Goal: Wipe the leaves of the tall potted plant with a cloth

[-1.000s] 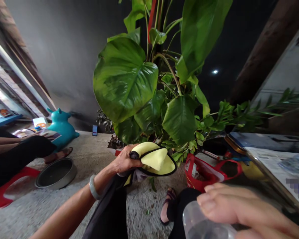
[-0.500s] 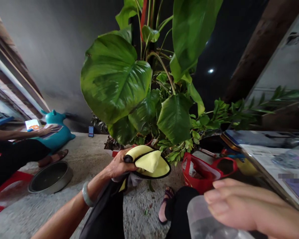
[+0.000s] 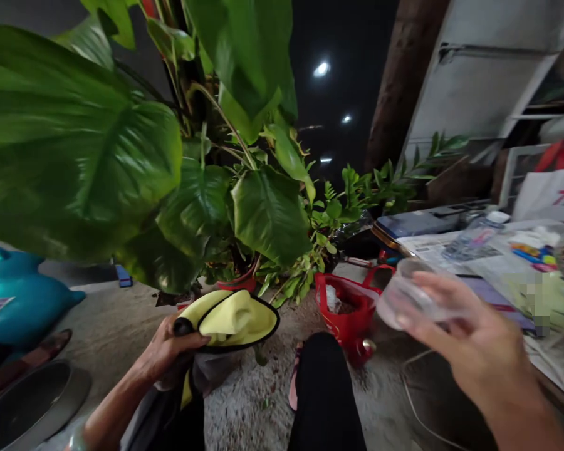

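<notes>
White bag [image 3: 533, 199], 3 o'clock, far edge: red mark, apparently "7"; characters beside it too blurred. Newspaper [image 3: 430, 248], 3 o'clock, nearer centre: print illegible.

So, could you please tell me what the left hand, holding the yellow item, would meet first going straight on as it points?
The left hand and yellow item would probably meet the reddish plant pot or low leaves first, though depth is unclear.
</notes>
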The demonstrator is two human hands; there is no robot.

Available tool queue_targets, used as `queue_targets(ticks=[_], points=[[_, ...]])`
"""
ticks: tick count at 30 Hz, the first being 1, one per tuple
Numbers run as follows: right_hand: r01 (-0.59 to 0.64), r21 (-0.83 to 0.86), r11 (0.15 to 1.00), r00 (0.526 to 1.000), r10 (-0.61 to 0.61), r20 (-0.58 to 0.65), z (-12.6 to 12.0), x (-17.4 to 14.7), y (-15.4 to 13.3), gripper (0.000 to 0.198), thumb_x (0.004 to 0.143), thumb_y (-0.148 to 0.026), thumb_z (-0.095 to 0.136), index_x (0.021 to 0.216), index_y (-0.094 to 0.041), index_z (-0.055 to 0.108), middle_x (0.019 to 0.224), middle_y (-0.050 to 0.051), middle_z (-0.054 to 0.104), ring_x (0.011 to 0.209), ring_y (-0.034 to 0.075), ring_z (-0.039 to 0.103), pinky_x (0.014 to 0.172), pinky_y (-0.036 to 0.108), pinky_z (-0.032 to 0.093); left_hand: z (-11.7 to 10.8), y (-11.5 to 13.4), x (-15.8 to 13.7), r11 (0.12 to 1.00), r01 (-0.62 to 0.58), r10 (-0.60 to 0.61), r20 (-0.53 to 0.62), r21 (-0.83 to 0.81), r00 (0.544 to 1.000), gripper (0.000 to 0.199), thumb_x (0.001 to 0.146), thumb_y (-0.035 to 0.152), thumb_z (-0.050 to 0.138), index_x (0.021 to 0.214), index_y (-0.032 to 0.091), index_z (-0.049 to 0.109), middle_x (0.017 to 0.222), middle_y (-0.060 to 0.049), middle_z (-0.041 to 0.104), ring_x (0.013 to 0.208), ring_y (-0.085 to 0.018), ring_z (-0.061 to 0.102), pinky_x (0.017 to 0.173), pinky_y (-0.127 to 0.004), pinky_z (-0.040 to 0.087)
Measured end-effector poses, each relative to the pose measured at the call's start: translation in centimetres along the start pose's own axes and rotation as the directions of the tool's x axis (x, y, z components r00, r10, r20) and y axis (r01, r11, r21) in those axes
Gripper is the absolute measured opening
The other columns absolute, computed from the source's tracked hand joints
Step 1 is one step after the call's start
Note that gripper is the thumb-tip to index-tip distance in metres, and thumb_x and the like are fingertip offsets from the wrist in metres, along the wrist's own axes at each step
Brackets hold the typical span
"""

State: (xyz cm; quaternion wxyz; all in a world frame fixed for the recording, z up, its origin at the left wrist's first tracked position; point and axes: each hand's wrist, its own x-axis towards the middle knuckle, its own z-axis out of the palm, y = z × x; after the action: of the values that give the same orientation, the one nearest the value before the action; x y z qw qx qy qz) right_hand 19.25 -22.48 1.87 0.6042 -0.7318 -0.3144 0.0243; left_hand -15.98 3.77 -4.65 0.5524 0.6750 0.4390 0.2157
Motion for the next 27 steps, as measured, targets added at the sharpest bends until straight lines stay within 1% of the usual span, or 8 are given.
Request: queue_targets(ticks=[3, 7, 10, 13, 18, 24, 25, 27], points=[[-0.132, -0.088, 0.987, 0.969, 0.109, -0.224, -1.9, 6.7, 5.7, 0.061, 0.054, -0.049, 0.088, 0.109, -0.026, 0.076, 0.106, 0.01, 0.076, 0.086, 0.029, 0.071, 0.086, 0.046, 0.055, 0.6, -0.5, 0.5, 0.996, 0.076, -0.074, -0.063, 0.036, 0.995, 0.063, 0.058, 0.043, 0.082, 0.115, 0.017, 0.077, 0.09, -0.005, 0.079, 0.09, -0.034, 0.073, 0.075, -0.035, 0.062], [-0.377, -0.245, 0.893, 0.857, 0.236, -0.457, -4.0, 15.6, 12.6, 0.069, 0.057, -0.037, 0.091, 0.12, -0.013, 0.075, 0.087, 0.011, 0.072, 0.065, 0.021, 0.057, 0.069, 0.042, 0.046, 1.0, -1.5, 1.4, 0.991, 0.114, -0.109, -0.075, 0.068, 0.991, 0.064, 0.058, 0.047, 0.082, 0.115, 0.018, 0.077, 0.094, -0.005, 0.079, 0.095, -0.036, 0.073, 0.078, -0.036, 0.062], [-0.506, -0.377, 0.776, 0.798, 0.256, -0.545, -5.1, 20.7, 17.2, 0.073, 0.058, -0.032, 0.093, 0.123, -0.007, 0.073, 0.085, 0.012, 0.069, 0.064, 0.021, 0.053, 0.068, 0.042, 0.042, 1.2, -2.2, 2.2, 0.983, 0.167, -0.157, -0.119, 0.079, 0.98, 0.069, 0.057, 0.052, 0.082, 0.119, 0.022, 0.076, 0.097, -0.002, 0.08, 0.102, -0.039, 0.071, 0.081, -0.039, 0.061], [-0.564, -0.441, 0.698, 0.785, 0.289, -0.547, -5.9, 23.9, 21.2, 0.072, 0.063, -0.033, 0.091, 0.127, -0.007, 0.07, 0.099, 0.02, 0.07, 0.082, 0.029, 0.062, 0.076, 0.045, 0.043, 1.7, -2.6, 2.7, 0.975, 0.219, -0.208, -0.185, 0.043, 0.961, 0.068, 0.056, 0.055, 0.084, 0.121, 0.033, 0.075, 0.099, 0.006, 0.08, 0.103, -0.037, 0.071, 0.083, -0.04, 0.061], [-0.624, -0.407, 0.667, 0.749, 0.364, -0.553, -5.9, 25.5, 24.5, 0.077, 0.075, -0.035, 0.082, 0.142, -0.007, 0.058, 0.132, 0.031, 0.062, 0.122, 0.041, 0.059, 0.095, 0.05, 0.042, 2.5, -2.2, 3.0, 0.958, 0.284, -0.261, -0.267, 0.051, 0.928, 0.074, 0.049, 0.057, 0.088, 0.119, 0.037, 0.075, 0.09, 0.008, 0.081, 0.102, -0.04, 0.072, 0.073, -0.042, 0.062], [-0.671, -0.38, 0.637, 0.699, 0.372, -0.611, -5.9, 24.4, 23.6, 0.079, 0.069, -0.032, 0.088, 0.135, 0.001, 0.06, 0.129, 0.035, 0.063, 0.124, 0.043, 0.061, 0.096, 0.05, 0.045, 3.3, -0.3, 2.6, 0.97, 0.241, -0.239, -0.166, -0.002, 0.957, 0.072, 0.057, 0.052, 0.084, 0.122, 0.023, 0.075, 0.097, -0.003, 0.081, 0.103, -0.039, 0.073, 0.081, -0.039, 0.063], [-0.667, -0.351, 0.658, 0.691, 0.368, -0.623, -6.1, 23.5, 23.1, 0.081, 0.067, -0.033, 0.089, 0.134, 0.001, 0.06, 0.127, 0.034, 0.065, 0.122, 0.044, 0.062, 0.095, 0.051, 0.046, 3.5, 0.1, 2.5, 0.975, 0.22, -0.222, -0.147, -0.027, 0.964, 0.071, 0.058, 0.05, 0.083, 0.123, 0.022, 0.075, 0.098, -0.004, 0.08, 0.104, -0.039, 0.073, 0.083, -0.039, 0.063], [-0.543, -0.285, 0.79, 0.743, 0.294, -0.602, -6.1, 21.0, 21.7, 0.086, 0.066, -0.038, 0.089, 0.136, 0.0, 0.058, 0.126, 0.036, 0.065, 0.117, 0.046, 0.065, 0.09, 0.056, 0.048, 3.9, 0.9, 2.2, 0.982, 0.168, -0.176, -0.102, -0.091, 0.979, 0.072, 0.059, 0.045, 0.083, 0.127, 0.021, 0.073, 0.1, -0.005, 0.08, 0.105, -0.038, 0.072, 0.087, -0.04, 0.062]])
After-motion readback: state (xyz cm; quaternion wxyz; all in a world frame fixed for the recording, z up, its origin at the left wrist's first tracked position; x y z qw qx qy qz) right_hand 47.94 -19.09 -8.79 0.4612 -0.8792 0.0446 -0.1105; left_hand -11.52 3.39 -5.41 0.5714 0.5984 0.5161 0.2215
